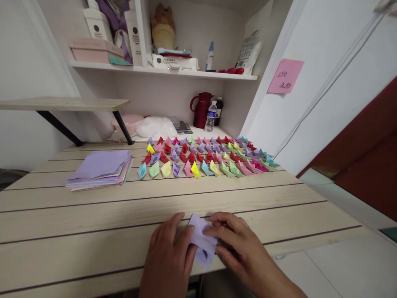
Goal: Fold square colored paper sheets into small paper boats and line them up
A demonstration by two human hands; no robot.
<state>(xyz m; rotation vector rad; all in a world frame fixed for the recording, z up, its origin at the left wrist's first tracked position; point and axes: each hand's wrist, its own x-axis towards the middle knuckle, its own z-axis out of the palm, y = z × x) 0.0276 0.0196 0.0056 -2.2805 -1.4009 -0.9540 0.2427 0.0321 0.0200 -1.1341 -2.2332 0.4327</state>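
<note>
A partly folded piece of lilac paper (200, 232) is held between my two hands near the front edge of the wooden table (124, 215). My left hand (170, 244) pinches its left side, thumb below and fingers bent over it. On the other side, my right hand (237, 240) grips the right edge between thumb and fingers. A lower flap of the paper hangs open, with a dark gap in it. Several rows of small folded paper boats (192, 157) in many colours stand beyond my hands. To their left lies a stack of square coloured paper (101, 165), lilac on top.
A raised wooden shelf (65, 103) on black legs stands at the back left. Behind the boats are a red jug (202, 109), a water bottle (211, 116) and a white plastic bag (156, 126). A pink note (285, 76) sticks to the right wall.
</note>
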